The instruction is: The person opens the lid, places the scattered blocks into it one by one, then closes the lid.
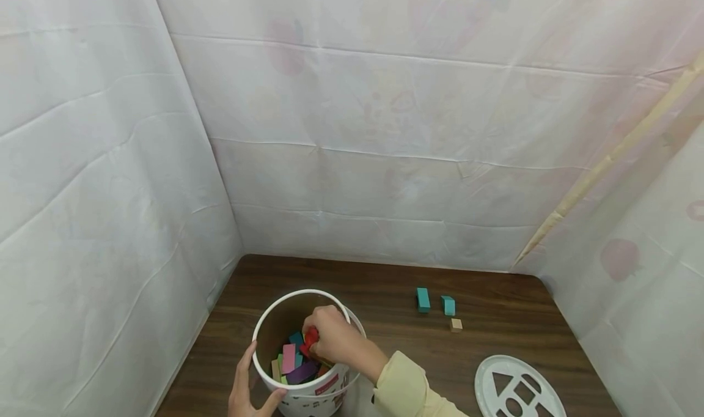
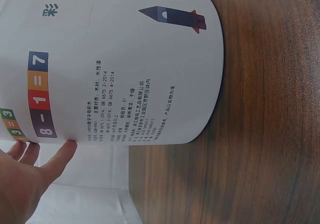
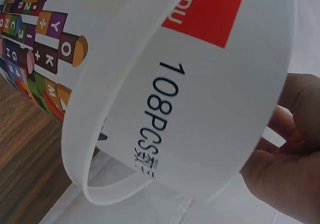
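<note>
A white bucket (image 1: pixel 316 408) with printed letters and pictures stands on the table. My left hand (image 1: pixel 247 383) steadies it from outside, thumb near the front rim and extended fingers along the left side. The left wrist view has its fingertips against the printed wall (image 2: pixel 110 49). Reaching over the rim, my right hand (image 1: pixel 330 337) pinches a red block (image 1: pixel 310 339) inside the bucket. Beneath it lie colored blocks, among them a pink block (image 1: pixel 288 359) and a purple block (image 1: pixel 302 373). In the right wrist view the bucket wall hides the right fingertips.
On the dark wooden table (image 1: pixel 385 337), two teal blocks (image 1: pixel 423 301) and a small natural-wood cube (image 1: pixel 456 325) lie right of the bucket. A white lid (image 1: pixel 485 383) with shaped cutouts rests at front right. The bucket's white handle (image 3: pixel 75 149) hangs at its side. Pale curtains surround the table.
</note>
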`<state>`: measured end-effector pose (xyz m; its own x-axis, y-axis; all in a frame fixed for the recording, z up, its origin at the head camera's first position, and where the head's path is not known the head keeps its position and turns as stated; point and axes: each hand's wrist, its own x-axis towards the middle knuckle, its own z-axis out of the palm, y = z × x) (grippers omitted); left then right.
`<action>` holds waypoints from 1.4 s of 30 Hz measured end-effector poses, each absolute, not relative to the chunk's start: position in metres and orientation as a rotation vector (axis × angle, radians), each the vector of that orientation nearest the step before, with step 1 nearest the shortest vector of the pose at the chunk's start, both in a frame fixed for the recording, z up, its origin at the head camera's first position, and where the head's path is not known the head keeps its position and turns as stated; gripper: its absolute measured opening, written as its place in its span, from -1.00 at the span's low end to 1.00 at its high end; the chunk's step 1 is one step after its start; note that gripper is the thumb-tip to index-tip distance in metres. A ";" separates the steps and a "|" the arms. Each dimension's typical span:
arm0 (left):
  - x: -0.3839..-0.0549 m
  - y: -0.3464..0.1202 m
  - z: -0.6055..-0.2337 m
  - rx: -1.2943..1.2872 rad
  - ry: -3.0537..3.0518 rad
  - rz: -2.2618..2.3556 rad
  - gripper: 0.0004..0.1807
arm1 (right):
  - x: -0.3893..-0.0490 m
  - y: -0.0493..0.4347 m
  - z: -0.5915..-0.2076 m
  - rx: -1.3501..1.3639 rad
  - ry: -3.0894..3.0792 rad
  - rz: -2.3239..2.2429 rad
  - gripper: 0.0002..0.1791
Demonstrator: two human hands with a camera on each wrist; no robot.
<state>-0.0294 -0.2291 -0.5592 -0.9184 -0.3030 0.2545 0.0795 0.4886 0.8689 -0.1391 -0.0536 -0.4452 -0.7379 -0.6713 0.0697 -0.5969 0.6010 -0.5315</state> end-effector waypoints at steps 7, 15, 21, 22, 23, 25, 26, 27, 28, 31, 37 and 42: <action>-0.029 -0.229 -0.560 0.179 -2.377 -1.382 0.08 | -0.136 -0.060 -0.450 -1.073 2.678 -0.817 -0.84; -0.030 -0.229 -0.562 0.187 -2.368 -1.336 0.10 | -0.136 -0.062 -0.447 -1.199 2.658 -0.930 -0.90; -0.030 -0.229 -0.562 0.180 -2.356 -1.360 0.10 | -0.133 -0.055 -0.436 -1.198 2.655 -0.980 -0.90; -0.030 -0.228 -0.561 0.180 -2.354 -1.362 0.10 | -0.132 -0.054 -0.434 -1.194 2.661 -0.982 -0.90; -0.030 -0.228 -0.561 0.179 -2.351 -1.365 0.10 | -0.132 -0.052 -0.432 -1.190 2.676 -0.979 -0.91; -0.030 -0.228 -0.560 0.180 -2.348 -1.369 0.09 | -0.132 -0.049 -0.429 -1.178 2.689 -0.992 -0.92; -0.030 -0.228 -0.560 0.179 -2.348 -1.375 0.09 | -0.132 -0.047 -0.428 -1.174 2.695 -1.001 -0.93; -0.030 -0.228 -0.559 0.178 -2.350 -1.378 0.09 | -0.132 -0.044 -0.427 -1.175 2.702 -1.008 -0.93; -0.029 -0.228 -0.559 0.178 -2.350 -1.383 0.09 | -0.132 -0.042 -0.426 -1.169 2.701 -1.021 -0.92; -0.029 -0.230 -0.557 0.179 -2.355 -1.401 0.09 | -0.133 -0.035 -0.421 -1.162 2.692 -1.061 -0.90; -0.027 -0.233 -0.557 0.206 -2.361 -1.395 0.09 | -0.131 -0.022 -0.412 -1.131 2.725 -1.050 -0.83; -0.027 -0.234 -0.559 0.220 -2.348 -1.397 0.09 | -0.132 -0.010 -0.410 -1.082 2.771 -1.037 -0.79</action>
